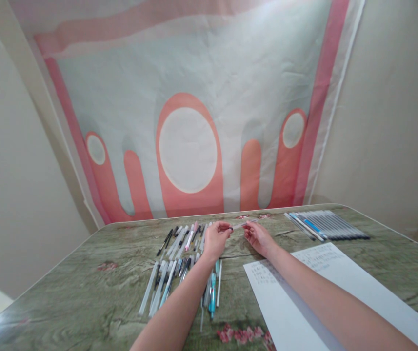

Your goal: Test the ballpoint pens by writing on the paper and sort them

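A slim clear pen with a dark end is held level above the table between both hands. My left hand pinches its dark end at the left. The fingers of my right hand are closed on its other end. Below and left of my left hand lie two rows of loose pens and pen parts, among them a pink and white pen, a black pen, a teal pen and a white tube. My left forearm hides part of these rows.
A neat row of clear pens with dark ends lies at the back right, blue and white pens at its left. White paper with handwriting lies under my right forearm. The wood-patterned table ends before a pink and white hanging cloth.
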